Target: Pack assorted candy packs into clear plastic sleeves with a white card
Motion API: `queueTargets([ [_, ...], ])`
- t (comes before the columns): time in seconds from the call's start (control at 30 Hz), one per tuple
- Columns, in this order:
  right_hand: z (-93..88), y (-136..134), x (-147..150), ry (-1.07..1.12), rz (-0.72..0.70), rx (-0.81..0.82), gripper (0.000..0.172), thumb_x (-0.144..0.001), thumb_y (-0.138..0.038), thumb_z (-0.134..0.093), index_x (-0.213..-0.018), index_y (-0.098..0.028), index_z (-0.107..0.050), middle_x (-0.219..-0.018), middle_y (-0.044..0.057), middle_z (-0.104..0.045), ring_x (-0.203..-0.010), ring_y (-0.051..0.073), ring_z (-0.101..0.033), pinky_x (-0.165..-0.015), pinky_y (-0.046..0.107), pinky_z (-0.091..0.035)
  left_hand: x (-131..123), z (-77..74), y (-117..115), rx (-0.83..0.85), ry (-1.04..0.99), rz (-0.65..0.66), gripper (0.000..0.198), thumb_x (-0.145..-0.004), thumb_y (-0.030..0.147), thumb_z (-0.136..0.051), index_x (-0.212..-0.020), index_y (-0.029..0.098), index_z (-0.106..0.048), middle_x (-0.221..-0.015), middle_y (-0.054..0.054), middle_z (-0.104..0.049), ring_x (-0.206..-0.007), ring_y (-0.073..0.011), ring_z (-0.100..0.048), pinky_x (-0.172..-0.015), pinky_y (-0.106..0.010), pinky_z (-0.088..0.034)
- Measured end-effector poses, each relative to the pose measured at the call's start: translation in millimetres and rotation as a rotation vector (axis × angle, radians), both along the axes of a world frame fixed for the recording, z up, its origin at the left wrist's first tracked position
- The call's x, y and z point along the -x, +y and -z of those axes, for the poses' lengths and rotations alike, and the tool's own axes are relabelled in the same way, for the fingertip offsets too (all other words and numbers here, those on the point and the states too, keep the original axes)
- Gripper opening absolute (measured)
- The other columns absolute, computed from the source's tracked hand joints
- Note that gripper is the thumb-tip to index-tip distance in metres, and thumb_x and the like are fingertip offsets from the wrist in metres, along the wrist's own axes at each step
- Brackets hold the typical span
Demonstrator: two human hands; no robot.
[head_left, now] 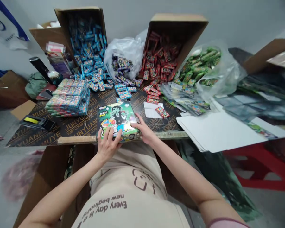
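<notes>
Printed box [116,117] at the front edge of the dark tabletop [77,126], in contact with both bare hands. The left hand [108,141] lies over the box's near left part, fingers slightly spread on its upper face; whether it grips cannot be told. The right hand [142,128] clasps the box's right side, thumb on top. Left of the box stand a stack of patterned packs [68,95] and, farther out, a black tape dispenser [36,122]. Behind the box, blue packets [92,60] spill from a carton [79,12]; behind and to its right, another carton [178,18] holds red packets [154,66]. Just right of the box, one red packet [161,112] lies partly on a white slip [149,110]; farther right are white sheets [211,134].
</notes>
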State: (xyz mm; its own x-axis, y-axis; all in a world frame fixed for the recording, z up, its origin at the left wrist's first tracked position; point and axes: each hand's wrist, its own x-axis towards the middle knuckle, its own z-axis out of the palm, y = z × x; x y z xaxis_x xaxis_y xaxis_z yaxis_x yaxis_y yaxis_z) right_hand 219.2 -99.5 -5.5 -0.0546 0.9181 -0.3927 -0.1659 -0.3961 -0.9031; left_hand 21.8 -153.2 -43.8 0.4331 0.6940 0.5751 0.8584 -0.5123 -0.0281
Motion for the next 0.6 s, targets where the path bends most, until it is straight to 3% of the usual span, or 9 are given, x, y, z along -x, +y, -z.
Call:
queueTargets([
  [0.1, -13.0, -12.6, 4.7, 0.045, -0.052, 0.150, 0.102, -0.061, -0.026, -0.071, -0.148, -0.041, -0.019, -0.124, 0.001, -0.062, -0.081, 0.017, -0.066, -0.056, 0.025, -0.049, 15.0, -1.9, -2.1, -0.048, 0.034, 0.016, 0.059, -0.077, 0.026, -0.065, -0.135, 0.028, -0.052, -0.125, -0.016, -0.062, -0.118, -0.0342, -0.057, -0.110, -0.057, -0.024],
  [0.2, -20.5, -18.4, 9.4, 0.076, -0.081, 0.171, 0.093, -0.063, -0.027, -0.069, -0.144, -0.041, -0.026, -0.117, 0.000, -0.066, -0.080, 0.018, -0.067, -0.058, 0.027, -0.051, 25.9, -16.8, 0.9, -0.056, 0.061, 0.091, 0.061, -0.074, 0.024, -0.066, -0.134, 0.026, -0.052, -0.123, -0.016, -0.063, -0.116, -0.0333, -0.058, -0.105, -0.052, -0.035],
  [0.33, -24.9, -24.6, 19.5, 0.088, -0.172, 0.188, 0.072, -0.070, -0.035, -0.063, -0.138, -0.037, -0.039, -0.118, 0.001, -0.067, -0.089, 0.022, -0.068, -0.063, 0.033, -0.055, 37.9, -66.4, -1.7, 0.198, 0.122, 0.215, 0.062, -0.075, 0.030, -0.071, -0.133, 0.019, -0.052, -0.120, -0.018, -0.062, -0.113, -0.0324, -0.057, -0.098, -0.047, -0.043],
  [0.43, -28.4, -31.7, 30.8, 0.050, -0.309, 0.153, 0.063, -0.075, -0.038, -0.057, -0.137, -0.034, -0.044, -0.117, 0.003, -0.069, -0.095, 0.026, -0.069, -0.072, 0.040, -0.057, 63.1, -104.4, -7.7, 0.435, -0.057, 0.297, 0.031, -0.080, 0.035, -0.069, -0.108, 0.023, -0.066, -0.096, -0.008, -0.068, -0.099, -0.0244, -0.062, -0.098, -0.042, -0.044],
  [0.5, -29.6, -32.1, 38.6, -0.011, -0.407, 0.110, 0.058, -0.080, -0.042, -0.050, -0.136, -0.033, -0.047, -0.112, 0.005, -0.071, -0.094, 0.029, -0.069, -0.076, 0.045, -0.057, 94.7, -117.1, -13.3, 0.505, -0.347, 0.192, 0.020, -0.084, 0.041, -0.064, -0.094, 0.025, -0.069, -0.087, -0.004, -0.069, -0.094, -0.0206, -0.064, -0.100, -0.041, -0.042],
  [0.6, -27.5, -25.9, 54.9, -0.060, -0.555, 0.007, 0.056, -0.086, -0.048, -0.039, -0.139, -0.032, -0.048, -0.109, 0.009, -0.072, -0.096, 0.031, -0.069, -0.080, 0.049, -0.055, 153.2, -112.3, -31.1, 0.415, -0.907, -0.228, 0.041, -0.082, 0.057, -0.059, -0.106, 0.024, -0.068, -0.098, -0.005, -0.069, -0.100, -0.0217, -0.063, -0.097, -0.040, -0.044],
])
